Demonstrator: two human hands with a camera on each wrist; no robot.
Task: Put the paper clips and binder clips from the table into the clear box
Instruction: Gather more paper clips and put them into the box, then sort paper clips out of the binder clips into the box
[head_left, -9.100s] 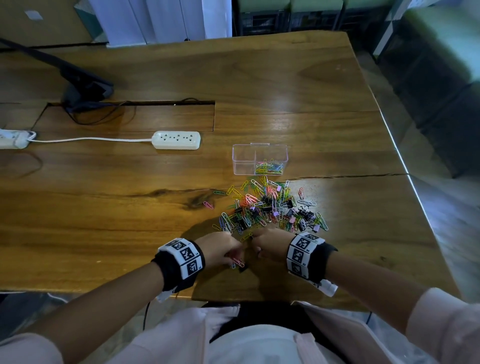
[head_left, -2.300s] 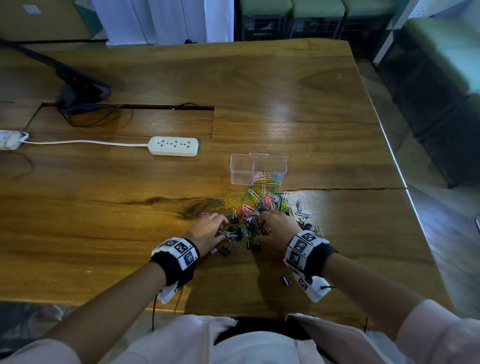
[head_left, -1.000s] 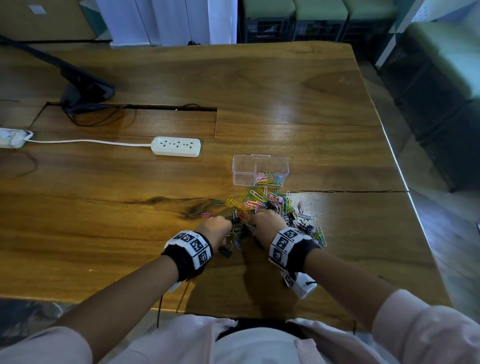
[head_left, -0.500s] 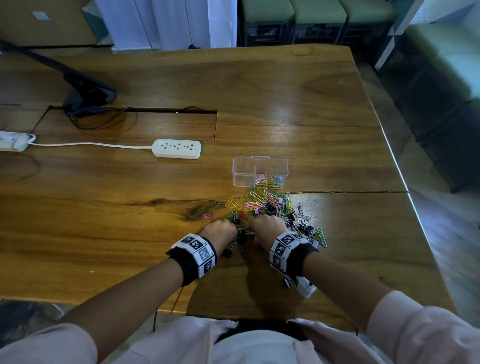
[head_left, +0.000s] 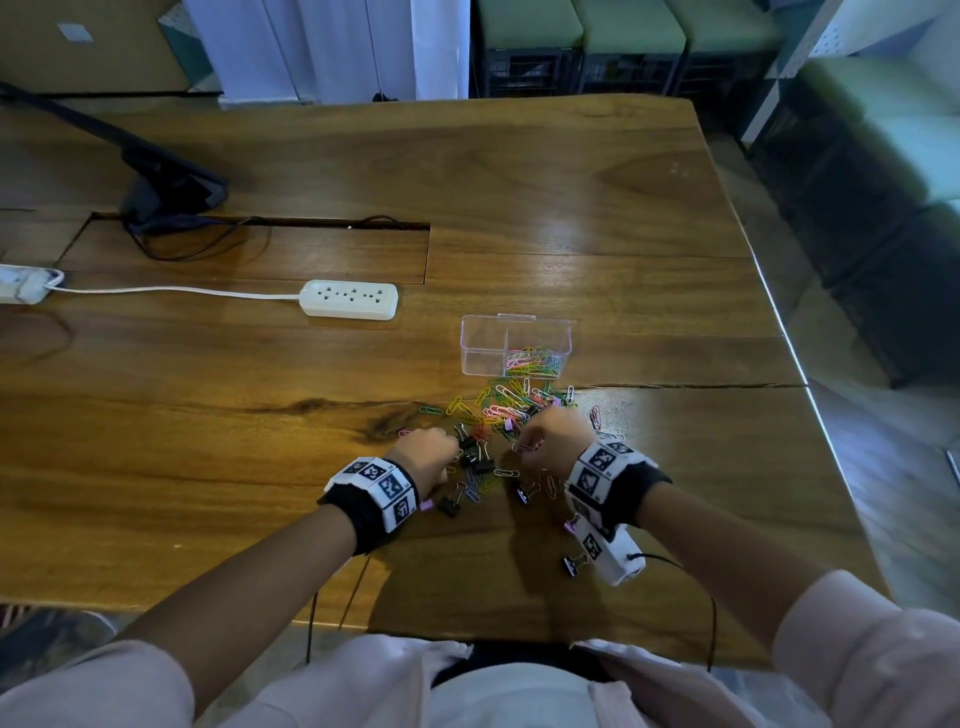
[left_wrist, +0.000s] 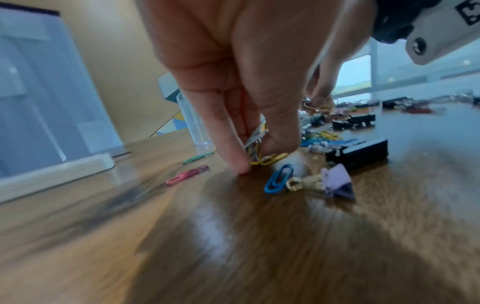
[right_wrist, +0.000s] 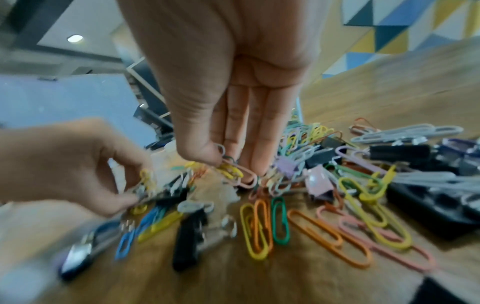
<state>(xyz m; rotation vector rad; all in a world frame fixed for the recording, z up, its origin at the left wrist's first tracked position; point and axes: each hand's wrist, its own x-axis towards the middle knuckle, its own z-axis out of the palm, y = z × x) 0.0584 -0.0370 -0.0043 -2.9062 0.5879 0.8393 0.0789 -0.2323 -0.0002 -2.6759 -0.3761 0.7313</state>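
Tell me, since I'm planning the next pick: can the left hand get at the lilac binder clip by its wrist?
Probably yes. The lilac binder clip lies alone on bare table just behind the left hand, nothing over it. But that hand already pinches paper clips, so it may need to drop those first.

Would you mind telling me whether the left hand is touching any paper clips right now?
Touching. The left wrist view shows the left hand pinching a small bunch of yellow paper clips between thumb and fingers.
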